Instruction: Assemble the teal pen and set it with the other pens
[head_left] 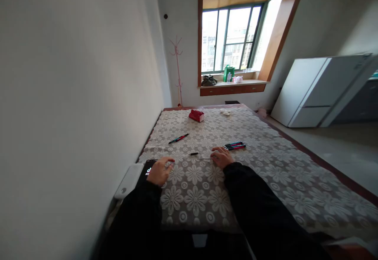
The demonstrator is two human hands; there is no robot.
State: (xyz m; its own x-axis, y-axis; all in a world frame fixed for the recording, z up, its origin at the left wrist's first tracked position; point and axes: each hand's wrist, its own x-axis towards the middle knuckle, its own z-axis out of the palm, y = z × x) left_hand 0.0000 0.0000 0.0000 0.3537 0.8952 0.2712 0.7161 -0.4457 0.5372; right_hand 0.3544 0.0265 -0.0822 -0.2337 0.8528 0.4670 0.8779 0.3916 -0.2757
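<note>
My left hand [161, 170] is over the near left part of the table, thumb and forefinger apart, with nothing visible between them. My right hand [221, 157] rests low over the cloth, its fingers curled at the end of a thin pale stick [204, 158], perhaps a pen refill. Between the hands lies a short black piece [193, 153], like a pen cap or pen part. Just beyond my right hand is a group of pens [235, 146] with black, blue and red parts. More pens [178, 138] lie farther off to the left.
A phone [144, 170] with a lit screen and a white box-like device [129, 181] sit beside my left hand, near the wall. Farther back on the patterned tablecloth [195, 199] are a red tissue pack [196, 115] and a crumpled white item [226, 113].
</note>
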